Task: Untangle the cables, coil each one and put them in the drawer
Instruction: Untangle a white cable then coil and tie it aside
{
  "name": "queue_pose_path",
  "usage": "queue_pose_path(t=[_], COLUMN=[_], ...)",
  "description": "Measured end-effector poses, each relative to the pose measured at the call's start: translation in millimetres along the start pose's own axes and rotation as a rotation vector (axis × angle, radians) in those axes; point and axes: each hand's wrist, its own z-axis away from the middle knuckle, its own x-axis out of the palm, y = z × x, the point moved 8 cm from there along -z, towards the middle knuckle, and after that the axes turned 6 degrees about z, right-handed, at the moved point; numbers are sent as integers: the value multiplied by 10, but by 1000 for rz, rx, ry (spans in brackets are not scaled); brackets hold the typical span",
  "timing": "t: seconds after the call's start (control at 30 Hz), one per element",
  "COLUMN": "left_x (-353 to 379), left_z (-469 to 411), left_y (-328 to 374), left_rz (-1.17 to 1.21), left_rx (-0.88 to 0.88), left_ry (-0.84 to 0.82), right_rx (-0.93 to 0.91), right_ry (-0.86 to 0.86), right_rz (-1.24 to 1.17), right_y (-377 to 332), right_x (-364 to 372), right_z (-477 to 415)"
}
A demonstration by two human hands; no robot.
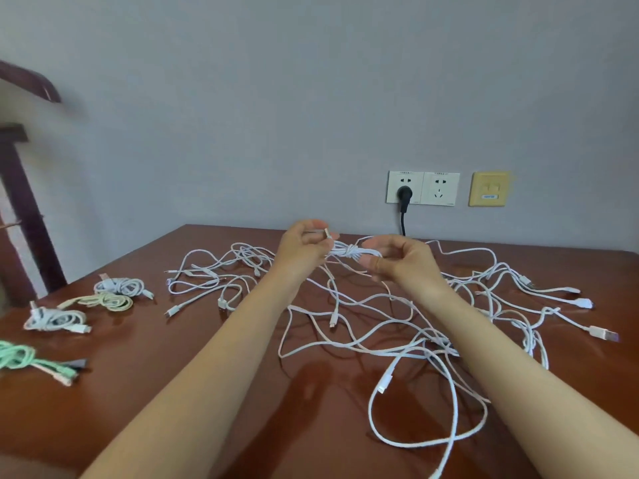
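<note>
Loose white cable loop (383,383) lies nearest, tangle (363,316) spread across the table (207,392); left hand (302,245) pinches a plug end (326,234), right hand (404,262) pinches the half-wrapped coil (352,252) held above the tangle; risk: wrap probably springs open if either pinch eases, tail snagging the tangle.

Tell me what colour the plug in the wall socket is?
The plug is black; the head view shows it best.
</note>
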Motion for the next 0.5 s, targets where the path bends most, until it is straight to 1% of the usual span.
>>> queue_pose_path(t=[0.2, 0.33, 0.43, 0.5], left_x=[-551, -945, -1265, -1466], left_z=[61, 155, 233, 286], left_y=[257, 320, 392, 446], left_rz=[-159, -249, -375, -472], left_rx=[33, -48, -94, -109], left_ry=[108, 90, 72, 66], right_rx=[-119, -171, -212, -219], right_ry=[-90, -159, -223, -272], right_rz=[211, 329, 430, 450], right_y=[-293, -388, -457, -493], right_x=[534, 941, 1268, 1487], right_z=[-64, -63, 3, 67])
